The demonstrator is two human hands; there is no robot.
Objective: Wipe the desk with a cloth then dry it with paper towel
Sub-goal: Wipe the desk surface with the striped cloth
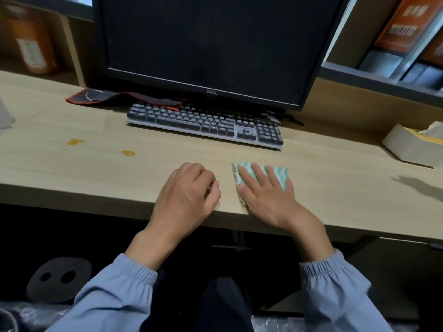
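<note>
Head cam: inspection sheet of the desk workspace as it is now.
Surface: desk, wood-look; two yellow stains left of the hands.
Job's things: cloth, green-white, near the front edge; tissue box far right.
Clutter: keyboard, monitor, mouse pad at the keyboard's back left, white object at the left edge.
Grippers: right hand flat on the cloth; left hand loosely curled on the desk, holding nothing.
Cables: dark cable behind the keyboard's right end.
Surroundings: shelf with books at right; box at back left.
</note>
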